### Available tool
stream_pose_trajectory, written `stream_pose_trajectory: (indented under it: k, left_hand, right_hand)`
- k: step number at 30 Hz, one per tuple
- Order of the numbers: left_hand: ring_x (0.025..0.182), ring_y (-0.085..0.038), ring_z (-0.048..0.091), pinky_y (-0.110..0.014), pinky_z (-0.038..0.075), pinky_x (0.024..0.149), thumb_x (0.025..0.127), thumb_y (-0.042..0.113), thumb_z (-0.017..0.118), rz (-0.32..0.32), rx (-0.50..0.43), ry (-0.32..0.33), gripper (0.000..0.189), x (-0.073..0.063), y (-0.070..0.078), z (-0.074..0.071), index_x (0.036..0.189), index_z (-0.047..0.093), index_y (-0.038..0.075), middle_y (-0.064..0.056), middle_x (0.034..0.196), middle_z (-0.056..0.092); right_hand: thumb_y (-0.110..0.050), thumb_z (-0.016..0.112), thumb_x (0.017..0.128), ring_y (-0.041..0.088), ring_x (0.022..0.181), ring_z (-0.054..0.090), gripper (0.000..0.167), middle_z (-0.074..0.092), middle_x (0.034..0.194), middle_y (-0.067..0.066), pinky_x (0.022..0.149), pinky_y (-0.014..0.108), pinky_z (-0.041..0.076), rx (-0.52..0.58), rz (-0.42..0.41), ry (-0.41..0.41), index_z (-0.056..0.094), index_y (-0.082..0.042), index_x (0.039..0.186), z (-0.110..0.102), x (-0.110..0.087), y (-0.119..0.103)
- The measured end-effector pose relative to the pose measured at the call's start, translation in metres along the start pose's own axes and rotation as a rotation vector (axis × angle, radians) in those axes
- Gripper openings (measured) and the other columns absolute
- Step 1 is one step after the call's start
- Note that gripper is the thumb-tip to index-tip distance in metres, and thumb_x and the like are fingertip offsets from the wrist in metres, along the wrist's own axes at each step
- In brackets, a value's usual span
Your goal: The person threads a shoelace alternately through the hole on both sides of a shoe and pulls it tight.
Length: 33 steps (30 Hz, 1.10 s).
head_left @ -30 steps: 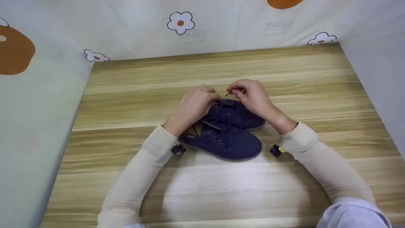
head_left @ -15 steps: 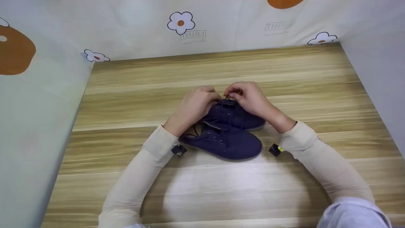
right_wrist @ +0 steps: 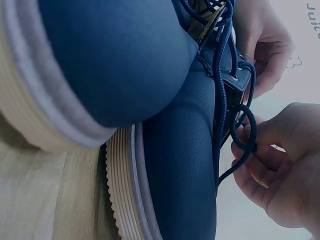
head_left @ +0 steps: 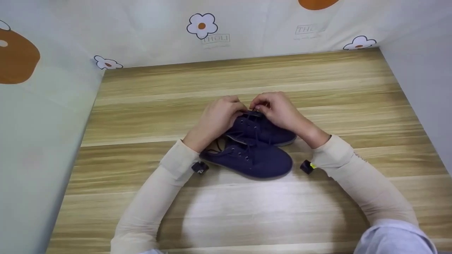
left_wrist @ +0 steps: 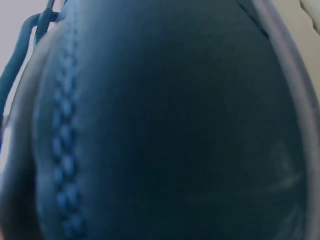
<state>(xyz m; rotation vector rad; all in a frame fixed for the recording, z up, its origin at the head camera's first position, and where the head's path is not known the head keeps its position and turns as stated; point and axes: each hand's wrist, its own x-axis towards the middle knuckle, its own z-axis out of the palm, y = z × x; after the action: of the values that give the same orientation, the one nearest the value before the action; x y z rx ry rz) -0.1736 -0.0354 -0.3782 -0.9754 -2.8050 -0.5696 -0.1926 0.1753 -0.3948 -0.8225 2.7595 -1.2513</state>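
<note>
Two dark blue lace-up shoes lie side by side on the wooden surface, toes to the right: a near shoe (head_left: 270, 164) and a far shoe (head_left: 277, 134). My right hand (head_left: 280, 108) pinches the far shoe's dark shoelace (right_wrist: 253, 131) by the eyelet flap (right_wrist: 239, 77); the lace loops over the fingers in the right wrist view. On the flap's other side, my left hand (head_left: 218, 114) grips the far shoe's upper with curled fingers, its fingertips partly hidden. Dark shoe material with a stitched seam (left_wrist: 65, 125) fills the left wrist view.
Loose laces (head_left: 218, 144) lie at the near shoe's opening. The wood-grain surface (head_left: 247, 215) meets a pale flower-print sheet (head_left: 247, 46) at the back, with pale walls left and right. A small black camera (head_left: 200, 167) sits at the left cuff.
My right hand has come down and slightly left, bringing the shoelace close to the far shoe's eyelet flap. The left hand and both shoes stay nearly still.
</note>
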Motion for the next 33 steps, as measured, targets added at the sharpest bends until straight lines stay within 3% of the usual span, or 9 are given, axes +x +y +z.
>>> stream_pose_trajectory:
  k: [9, 15, 21, 28, 33]
  left_hand:
    - [0.088, -0.023, 0.066, -0.039, 0.055, 0.075, 0.093, 0.013, 0.066, -0.007, -0.016, 0.07, 0.004, 0.0, -0.001, 0.002, 0.096, 0.064, 0.011, -0.004, 0.095, 0.065]
    - [0.084, -0.023, 0.061, -0.039, 0.053, 0.069, 0.089, 0.019, 0.071, -0.028, 0.056, 0.108, 0.007, -0.001, 0.0, 0.001, 0.089, 0.066, 0.014, -0.001, 0.089, 0.067]
    - [0.078, -0.023, 0.063, -0.041, 0.053, 0.066, 0.09, 0.019, 0.07, -0.033, 0.033, 0.09, 0.006, -0.002, -0.002, 0.001, 0.088, 0.068, 0.014, -0.002, 0.083, 0.071]
    - [0.084, -0.023, 0.066, -0.039, 0.056, 0.071, 0.088, 0.012, 0.07, 0.064, 0.037, 0.059, 0.008, -0.003, -0.007, -0.002, 0.094, 0.074, 0.015, -0.002, 0.09, 0.075]
    - [0.083, -0.021, 0.06, -0.034, 0.052, 0.075, 0.089, 0.008, 0.065, 0.213, 0.168, 0.103, 0.022, -0.003, -0.011, 0.002, 0.101, 0.077, 0.021, 0.001, 0.09, 0.074]
  right_hand:
    - [-0.005, 0.068, 0.09, 0.018, 0.081, 0.068, 0.007, 0.075, 0.093, 0.01, 0.072, 0.024, 0.051, -0.002, 0.012, 0.029, 0.073, -0.004, 0.095, 0.002, -0.001, 0.0]
    - [-0.006, 0.07, 0.088, 0.02, 0.082, 0.066, 0.009, 0.074, 0.091, 0.01, 0.073, 0.031, 0.052, -0.077, -0.051, 0.066, 0.078, -0.007, 0.094, 0.004, -0.002, 0.001]
    - [0.0, 0.065, 0.089, 0.026, 0.09, 0.069, 0.018, 0.076, 0.096, 0.011, 0.081, 0.039, 0.054, -0.127, -0.105, 0.051, 0.077, -0.006, 0.1, 0.006, -0.004, -0.004]
    - [0.003, 0.062, 0.091, 0.027, 0.098, 0.071, 0.022, 0.076, 0.103, 0.011, 0.089, 0.041, 0.056, -0.159, -0.118, 0.054, 0.073, -0.005, 0.107, 0.01, -0.006, -0.008]
    - [0.004, 0.054, 0.09, 0.027, 0.101, 0.071, 0.033, 0.075, 0.107, 0.012, 0.089, 0.042, 0.056, -0.168, -0.097, -0.007, 0.068, -0.004, 0.118, 0.009, -0.009, -0.011]
